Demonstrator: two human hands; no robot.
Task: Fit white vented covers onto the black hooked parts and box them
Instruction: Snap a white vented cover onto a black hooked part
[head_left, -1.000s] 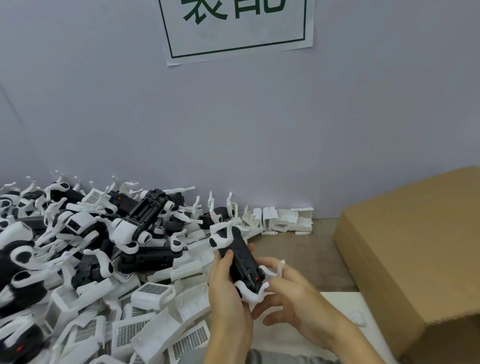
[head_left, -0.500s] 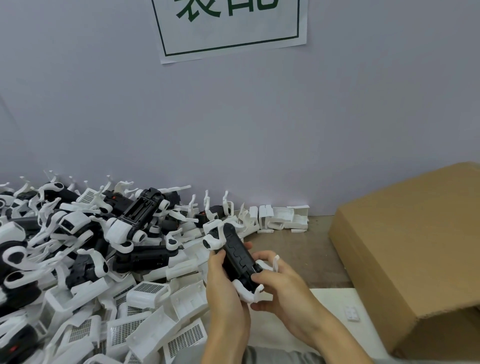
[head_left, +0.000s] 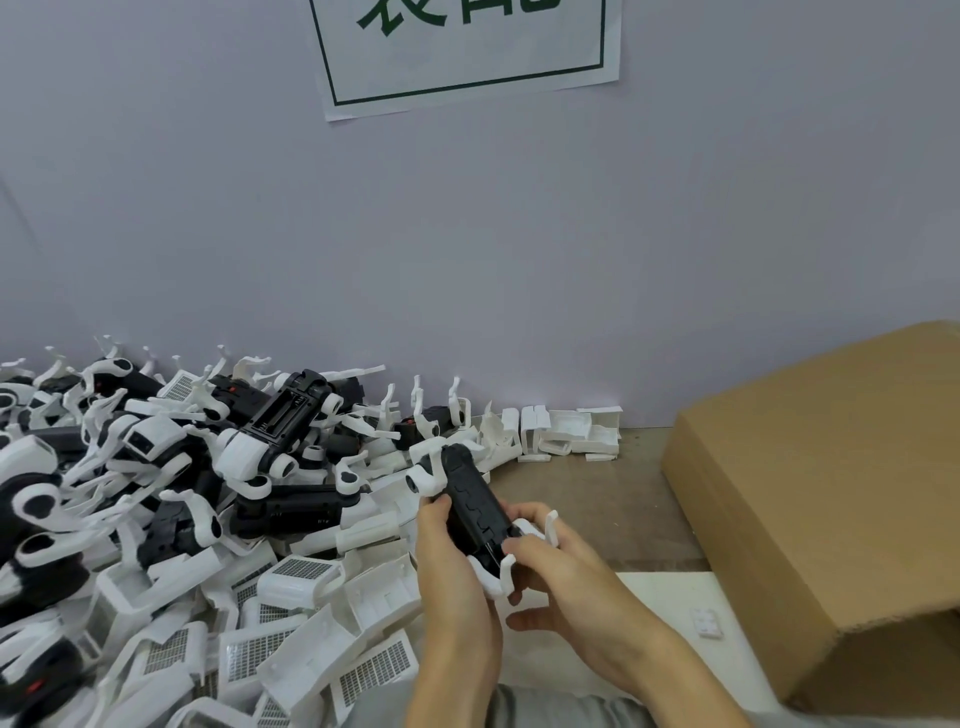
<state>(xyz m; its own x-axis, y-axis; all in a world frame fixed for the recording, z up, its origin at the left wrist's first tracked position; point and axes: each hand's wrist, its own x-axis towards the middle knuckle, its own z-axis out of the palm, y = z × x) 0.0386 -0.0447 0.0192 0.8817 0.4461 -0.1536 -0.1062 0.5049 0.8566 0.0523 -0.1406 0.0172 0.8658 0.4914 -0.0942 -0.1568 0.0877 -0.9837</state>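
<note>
Nearby, cardboard box (head_left: 831, 499), contents hidden.

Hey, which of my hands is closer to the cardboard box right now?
Right. Your right hand grips the near end of the black hooked part, on the side toward the cardboard box. Your left hand holds the part's far side, next to the parts pile.
</note>
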